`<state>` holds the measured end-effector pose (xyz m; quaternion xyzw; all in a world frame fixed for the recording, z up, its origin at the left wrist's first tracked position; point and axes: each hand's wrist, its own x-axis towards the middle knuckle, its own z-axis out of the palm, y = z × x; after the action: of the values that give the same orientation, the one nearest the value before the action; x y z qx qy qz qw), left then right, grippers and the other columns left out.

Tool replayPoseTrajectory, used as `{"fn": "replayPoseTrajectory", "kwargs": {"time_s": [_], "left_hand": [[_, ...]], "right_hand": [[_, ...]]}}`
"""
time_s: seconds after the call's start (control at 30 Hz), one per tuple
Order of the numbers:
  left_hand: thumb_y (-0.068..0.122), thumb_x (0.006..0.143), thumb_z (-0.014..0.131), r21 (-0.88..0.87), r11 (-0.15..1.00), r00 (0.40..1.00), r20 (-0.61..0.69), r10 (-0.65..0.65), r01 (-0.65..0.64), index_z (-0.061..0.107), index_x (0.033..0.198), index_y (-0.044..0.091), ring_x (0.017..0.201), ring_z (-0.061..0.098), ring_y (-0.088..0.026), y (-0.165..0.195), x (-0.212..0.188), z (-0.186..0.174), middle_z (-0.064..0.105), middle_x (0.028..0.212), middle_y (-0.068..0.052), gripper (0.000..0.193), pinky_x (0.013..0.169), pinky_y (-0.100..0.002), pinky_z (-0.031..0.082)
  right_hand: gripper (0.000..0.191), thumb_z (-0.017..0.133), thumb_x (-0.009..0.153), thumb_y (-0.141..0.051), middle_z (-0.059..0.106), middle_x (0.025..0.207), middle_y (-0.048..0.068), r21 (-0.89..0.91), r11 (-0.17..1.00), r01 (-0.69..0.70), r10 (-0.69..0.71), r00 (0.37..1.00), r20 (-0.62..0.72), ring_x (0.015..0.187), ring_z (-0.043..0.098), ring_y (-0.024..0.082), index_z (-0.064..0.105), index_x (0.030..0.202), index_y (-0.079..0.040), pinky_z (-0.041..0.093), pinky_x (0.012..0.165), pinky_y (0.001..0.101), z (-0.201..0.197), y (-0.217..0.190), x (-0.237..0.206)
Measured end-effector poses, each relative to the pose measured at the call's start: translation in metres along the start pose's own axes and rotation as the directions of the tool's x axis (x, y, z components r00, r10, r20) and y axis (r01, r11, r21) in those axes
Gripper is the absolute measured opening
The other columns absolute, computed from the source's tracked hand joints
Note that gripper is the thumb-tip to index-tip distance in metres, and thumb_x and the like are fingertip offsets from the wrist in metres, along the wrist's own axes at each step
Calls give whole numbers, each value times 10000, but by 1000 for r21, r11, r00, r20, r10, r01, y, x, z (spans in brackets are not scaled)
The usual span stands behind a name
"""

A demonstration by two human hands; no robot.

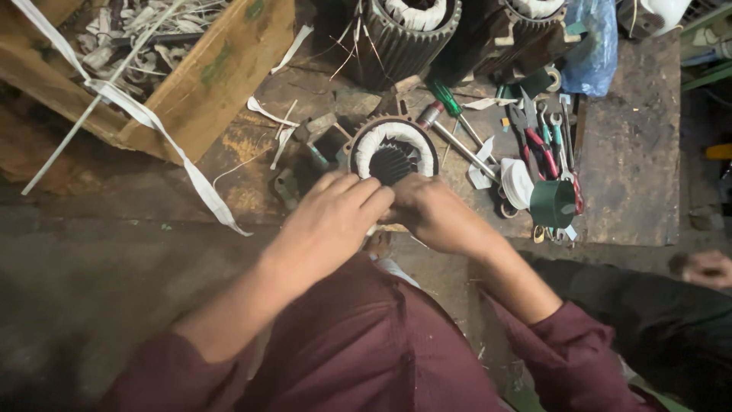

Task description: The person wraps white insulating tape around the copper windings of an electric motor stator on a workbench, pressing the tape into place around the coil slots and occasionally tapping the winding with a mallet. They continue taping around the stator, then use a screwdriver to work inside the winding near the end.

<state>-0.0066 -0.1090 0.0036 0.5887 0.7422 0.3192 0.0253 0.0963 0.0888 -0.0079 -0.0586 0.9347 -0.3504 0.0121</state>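
A round motor stator (393,149) with white-wrapped windings and a dark slotted core stands on the worn wooden bench (625,168). My left hand (335,217) rests on its near rim, fingers curled over the edge. My right hand (431,214) grips the same near rim, touching the left fingertips. The near part of the stator is hidden under both hands. I cannot tell if anything small is pinched between the fingers.
Two larger finned motor housings (404,30) stand behind. Screwdrivers (457,114), red-handled pliers (541,149), wrenches, a white tape roll (518,183) and a green cup (553,202) lie right. A wooden crate (206,84) with white strips sits left. Another person's hand (705,267) is far right.
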Motion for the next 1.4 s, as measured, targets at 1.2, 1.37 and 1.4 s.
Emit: {"fn": "replayPoseTrajectory", "kwargs": {"time_s": [1.2,1.37,1.4], "left_hand": [[143,864,722,137,877,870,-264,-416,461,655,985,96,1042,543,-349,-7,10,42,559,1102,-116,146,862,-486,457],[138,977,622,-340,926,966,-133,-220,164,595,1075,69,1115,565,-355,-11,6,47,556,1246,-148,123,904,-456,512],[148,1007,598,-430,897,985,-89,-150,97,572,1076,78,1129,583,-365,-17,8,47,567,1283,-151,102,900,-448,526]], "right_hand": [[229,716,841,7,756,1027,14,31,994,102,-91,964,-252,930,601,254,701,1032,-119,471,884,389,18,72,-65],[79,648,916,-156,745,1055,74,30,962,271,-261,948,-182,1024,615,303,630,952,-88,465,910,481,-15,63,-67],[115,608,965,-193,721,1090,121,85,933,350,-329,924,-194,1057,624,330,593,943,-81,478,947,506,-18,61,-65]]}}
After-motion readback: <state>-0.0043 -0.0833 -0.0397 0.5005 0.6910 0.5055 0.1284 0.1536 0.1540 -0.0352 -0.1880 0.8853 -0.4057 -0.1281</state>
